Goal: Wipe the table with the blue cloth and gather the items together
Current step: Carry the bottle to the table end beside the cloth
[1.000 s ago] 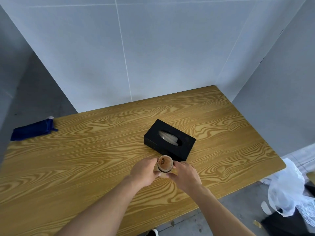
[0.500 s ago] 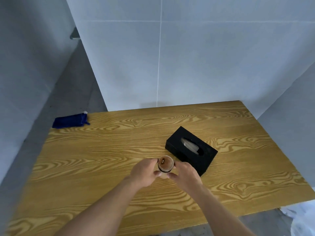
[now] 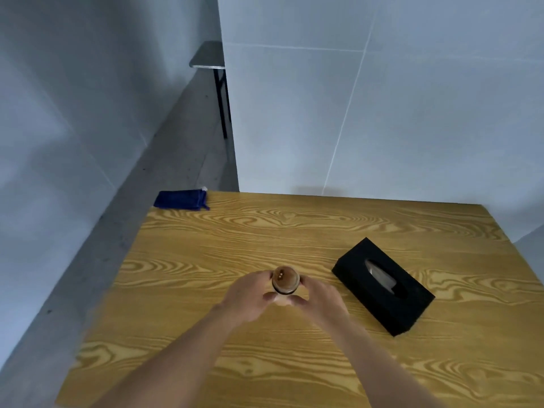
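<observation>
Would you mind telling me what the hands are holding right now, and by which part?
Both hands, left hand and right hand, hold a small brown jar between them, fingers on its opposite sides below the lid.

lower body of brown jar [image 3: 285, 283] hidden by both hands, forearms and table [image 3: 206, 260] near edge cut off at frame bottom

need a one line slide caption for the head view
Both hands, left hand and right hand, grip a small brown jar beside a black tissue box; blue cloth lies at table's far corner.
</observation>
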